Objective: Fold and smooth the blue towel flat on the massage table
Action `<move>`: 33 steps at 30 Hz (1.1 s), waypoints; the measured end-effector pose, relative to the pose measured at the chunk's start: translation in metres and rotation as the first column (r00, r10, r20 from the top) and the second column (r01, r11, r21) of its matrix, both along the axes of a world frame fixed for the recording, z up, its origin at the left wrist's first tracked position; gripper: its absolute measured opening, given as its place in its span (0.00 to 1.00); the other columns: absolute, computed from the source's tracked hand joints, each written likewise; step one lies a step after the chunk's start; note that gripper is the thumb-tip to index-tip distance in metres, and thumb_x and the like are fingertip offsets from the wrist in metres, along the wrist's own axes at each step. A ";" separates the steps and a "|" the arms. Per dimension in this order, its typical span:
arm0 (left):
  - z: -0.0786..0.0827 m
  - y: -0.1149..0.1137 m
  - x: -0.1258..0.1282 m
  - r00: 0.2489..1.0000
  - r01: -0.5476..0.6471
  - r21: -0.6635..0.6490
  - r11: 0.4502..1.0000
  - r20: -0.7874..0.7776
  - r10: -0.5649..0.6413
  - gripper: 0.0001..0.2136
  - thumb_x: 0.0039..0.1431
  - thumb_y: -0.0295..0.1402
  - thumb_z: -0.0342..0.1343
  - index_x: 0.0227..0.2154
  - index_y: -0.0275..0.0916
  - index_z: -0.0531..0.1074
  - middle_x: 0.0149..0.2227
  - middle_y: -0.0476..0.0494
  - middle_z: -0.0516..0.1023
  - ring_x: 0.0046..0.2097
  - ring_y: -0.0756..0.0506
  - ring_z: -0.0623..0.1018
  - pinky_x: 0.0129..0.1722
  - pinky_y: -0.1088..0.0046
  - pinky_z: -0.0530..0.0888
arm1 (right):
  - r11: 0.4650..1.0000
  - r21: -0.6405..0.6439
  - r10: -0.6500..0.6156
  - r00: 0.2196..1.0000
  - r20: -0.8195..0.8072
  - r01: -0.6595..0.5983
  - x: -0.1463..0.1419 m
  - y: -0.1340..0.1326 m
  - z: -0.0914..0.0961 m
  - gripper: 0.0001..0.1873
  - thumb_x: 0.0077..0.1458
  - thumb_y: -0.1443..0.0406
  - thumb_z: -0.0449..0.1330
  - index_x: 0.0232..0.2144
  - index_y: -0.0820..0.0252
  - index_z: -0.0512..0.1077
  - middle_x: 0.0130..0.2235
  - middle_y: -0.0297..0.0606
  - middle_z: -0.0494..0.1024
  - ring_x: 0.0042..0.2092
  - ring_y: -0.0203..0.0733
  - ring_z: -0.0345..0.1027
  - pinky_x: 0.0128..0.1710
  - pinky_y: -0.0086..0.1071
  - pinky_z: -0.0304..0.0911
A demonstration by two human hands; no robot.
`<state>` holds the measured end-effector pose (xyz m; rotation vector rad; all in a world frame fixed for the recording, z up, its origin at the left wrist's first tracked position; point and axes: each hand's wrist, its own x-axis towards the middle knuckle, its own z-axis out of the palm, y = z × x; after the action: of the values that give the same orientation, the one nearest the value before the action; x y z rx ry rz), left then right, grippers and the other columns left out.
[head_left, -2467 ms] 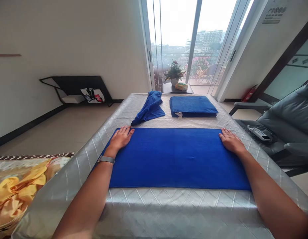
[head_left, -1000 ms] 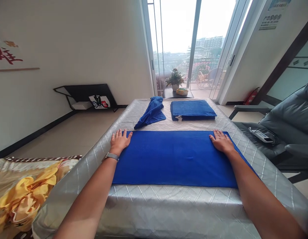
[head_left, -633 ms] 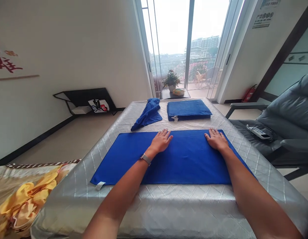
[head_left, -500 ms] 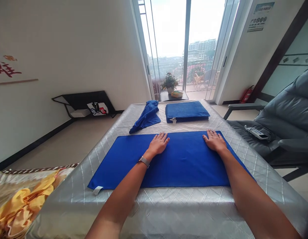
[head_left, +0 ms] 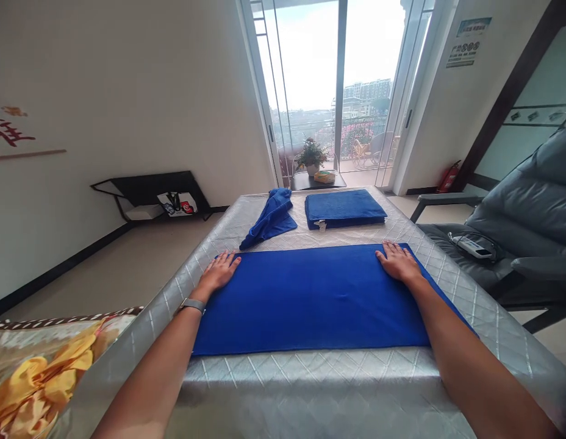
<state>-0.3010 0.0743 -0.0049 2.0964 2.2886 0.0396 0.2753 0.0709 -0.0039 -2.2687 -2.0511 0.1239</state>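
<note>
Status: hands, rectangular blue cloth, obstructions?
Left hand, right hand: open, palms down near far corners of rectangular blue cloth. Spread on silver quilted cover. Nearest item: crumpled blue cloth beyond far edge.

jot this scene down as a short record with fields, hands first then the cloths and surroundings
left hand: flat at far left corner of spread blue cloth
right hand: flat near its far right corner
surface: silver quilted cover
beyond, left: crumpled blue cloth
beyond, right: folded blue stack
far right: grey armchair
near left: yellow cloth
</note>
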 end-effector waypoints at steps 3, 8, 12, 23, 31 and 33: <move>0.000 -0.001 -0.007 0.999 -0.040 0.022 0.999 0.016 0.040 0.34 0.72 0.52 0.29 0.72 0.38 0.51 0.74 0.37 0.48 0.74 0.40 0.49 0.71 0.55 0.51 | 1.000 -0.008 0.003 1.000 0.005 -0.003 0.003 0.002 -0.001 0.40 0.69 0.49 0.34 0.74 0.67 0.46 0.75 0.43 0.45 0.75 0.46 0.35 0.73 0.47 0.35; 0.000 -0.004 0.000 0.998 -0.050 0.057 0.997 0.047 0.047 0.35 0.71 0.53 0.30 0.72 0.37 0.51 0.74 0.36 0.48 0.74 0.40 0.49 0.71 0.55 0.49 | 1.000 -0.027 0.009 1.000 0.020 -0.008 0.004 0.000 0.005 0.38 0.70 0.51 0.35 0.73 0.67 0.47 0.74 0.44 0.47 0.74 0.48 0.37 0.72 0.48 0.38; -0.002 -0.004 0.002 0.998 -0.044 0.102 0.994 0.054 0.039 0.34 0.71 0.53 0.31 0.71 0.37 0.54 0.73 0.36 0.51 0.74 0.40 0.51 0.71 0.54 0.50 | 0.993 0.047 0.104 0.990 0.090 -0.108 -0.037 -0.007 0.021 0.35 0.70 0.56 0.36 0.73 0.66 0.50 0.74 0.44 0.49 0.74 0.47 0.38 0.72 0.46 0.38; -0.002 -0.005 0.003 0.998 -0.042 0.106 0.994 0.059 0.036 0.33 0.72 0.51 0.32 0.71 0.37 0.53 0.74 0.36 0.51 0.74 0.40 0.52 0.71 0.55 0.49 | 0.888 -0.024 0.458 0.887 -0.065 -0.460 -0.208 -0.007 0.019 0.37 0.71 0.51 0.34 0.73 0.65 0.48 0.74 0.43 0.46 0.75 0.44 0.35 0.73 0.42 0.34; -0.003 -0.004 0.001 0.998 -0.033 0.113 0.993 0.051 0.027 0.33 0.72 0.51 0.32 0.71 0.38 0.54 0.73 0.36 0.52 0.73 0.40 0.52 0.71 0.55 0.51 | 0.972 -0.064 0.229 0.973 0.042 -0.226 -0.072 -0.003 0.013 0.37 0.71 0.51 0.34 0.74 0.65 0.46 0.75 0.40 0.45 0.75 0.43 0.35 0.73 0.44 0.35; -0.002 -0.004 0.000 0.998 -0.036 0.108 0.993 0.049 0.031 0.33 0.72 0.51 0.32 0.71 0.38 0.54 0.73 0.37 0.52 0.73 0.40 0.52 0.71 0.55 0.51 | 0.991 -0.056 0.122 0.990 0.064 -0.119 -0.027 -0.004 0.010 0.37 0.70 0.53 0.34 0.73 0.65 0.47 0.75 0.42 0.46 0.74 0.45 0.37 0.72 0.46 0.37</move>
<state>-0.3006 0.0707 -0.0073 2.0817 2.3454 0.2171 0.2479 0.0672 0.0059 -2.2059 -2.2451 0.1109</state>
